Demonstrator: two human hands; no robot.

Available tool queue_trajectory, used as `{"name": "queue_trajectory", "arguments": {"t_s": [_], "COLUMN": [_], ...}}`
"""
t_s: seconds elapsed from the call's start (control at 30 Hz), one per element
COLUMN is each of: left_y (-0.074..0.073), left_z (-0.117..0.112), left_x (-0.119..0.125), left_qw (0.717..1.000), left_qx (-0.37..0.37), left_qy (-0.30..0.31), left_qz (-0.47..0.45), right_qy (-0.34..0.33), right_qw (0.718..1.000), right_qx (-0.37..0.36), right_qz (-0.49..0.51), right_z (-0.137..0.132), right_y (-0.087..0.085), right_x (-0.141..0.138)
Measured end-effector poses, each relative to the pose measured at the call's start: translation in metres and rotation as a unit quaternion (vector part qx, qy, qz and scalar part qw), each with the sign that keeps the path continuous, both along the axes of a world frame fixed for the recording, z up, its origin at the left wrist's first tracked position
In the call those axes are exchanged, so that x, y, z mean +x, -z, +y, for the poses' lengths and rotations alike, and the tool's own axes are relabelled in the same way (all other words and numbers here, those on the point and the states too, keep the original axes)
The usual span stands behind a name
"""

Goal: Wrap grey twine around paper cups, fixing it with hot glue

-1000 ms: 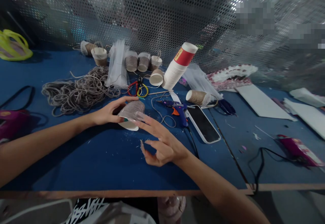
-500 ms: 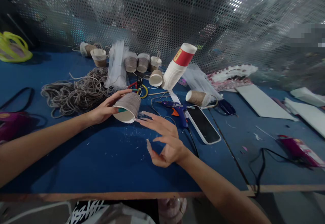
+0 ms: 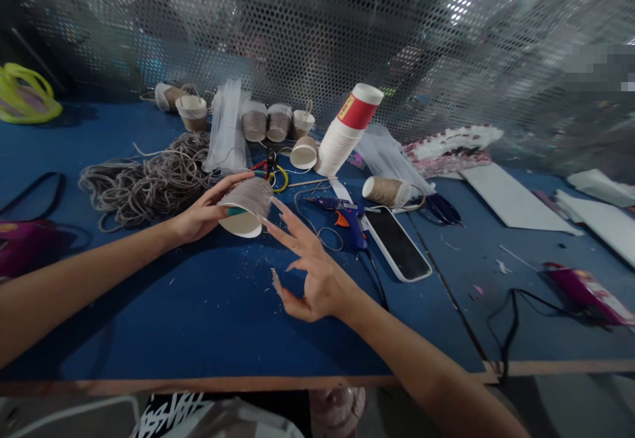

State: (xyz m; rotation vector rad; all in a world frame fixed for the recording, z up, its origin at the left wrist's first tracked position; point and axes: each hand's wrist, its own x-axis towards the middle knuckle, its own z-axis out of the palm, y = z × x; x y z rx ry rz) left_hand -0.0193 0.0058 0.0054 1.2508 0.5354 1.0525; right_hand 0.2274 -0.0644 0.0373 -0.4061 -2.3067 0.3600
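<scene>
My left hand grips a paper cup wrapped in grey cord, held on its side just above the blue table, mouth facing me. My right hand is open, fingers spread, its fingertips touching the cup's right side near the rim. A loose cord end trails from the cup toward a blue glue gun.
A tangle of grey cord lies left of the cup. Behind are several wrapped cups, a leaning stack of paper cups, scissors, a cord spool and a phone. White sheets lie right.
My left hand has lifted and tilted the cup slightly up and away. My right hand drew back, then reached its fingertips to the cup's side again.
</scene>
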Motion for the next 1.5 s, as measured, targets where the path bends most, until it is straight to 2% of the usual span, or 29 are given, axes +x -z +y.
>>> {"name": "queue_trajectory", "arguments": {"t_s": [0.27,0.37,0.47,0.6,0.83,1.0,1.07,1.13,1.3,1.4,1.5], "left_y": [0.000,-0.003,-0.006,-0.007,-0.004,0.000,0.000,-0.001,0.001,0.003,0.004], "left_z": [0.003,0.000,-0.002,-0.003,-0.002,0.001,0.001,-0.001,-0.007,-0.008,-0.009], "left_x": [0.000,0.001,0.003,0.004,0.002,0.001,0.001,0.002,0.005,0.007,0.009], "left_qw": [0.995,0.997,0.999,0.998,0.997,0.999,0.997,0.994,0.985,0.980,0.975], "left_qx": [-0.086,-0.071,-0.046,-0.051,-0.074,0.017,0.054,0.082,0.141,0.167,0.192], "left_qy": [-0.045,-0.036,-0.016,-0.023,-0.018,-0.037,-0.031,-0.018,-0.023,-0.045,-0.058], "left_qz": [-0.034,-0.024,-0.006,-0.010,-0.021,0.015,0.041,0.067,0.096,0.101,0.099], "right_qy": [-0.002,0.028,0.049,0.054,0.047,0.145,0.180,0.182,0.119,0.083,0.070], "right_qw": [0.998,0.996,0.998,0.998,0.997,0.983,0.977,0.979,0.972,0.966,0.965], "right_qx": [0.045,0.050,0.031,0.022,0.048,0.085,0.051,-0.017,-0.193,-0.235,-0.243], "right_qz": [0.042,0.065,0.035,-0.025,-0.032,0.078,0.106,0.091,0.060,0.068,0.071], "right_z": [0.001,0.001,0.000,0.001,-0.001,0.000,0.003,0.006,0.009,0.007,0.006], "right_y": [0.004,0.007,0.007,0.004,-0.004,0.004,0.008,0.011,0.016,0.017,0.018], "right_x": [0.001,0.002,0.001,0.000,-0.002,0.000,0.001,0.003,0.002,-0.002,-0.003]}}
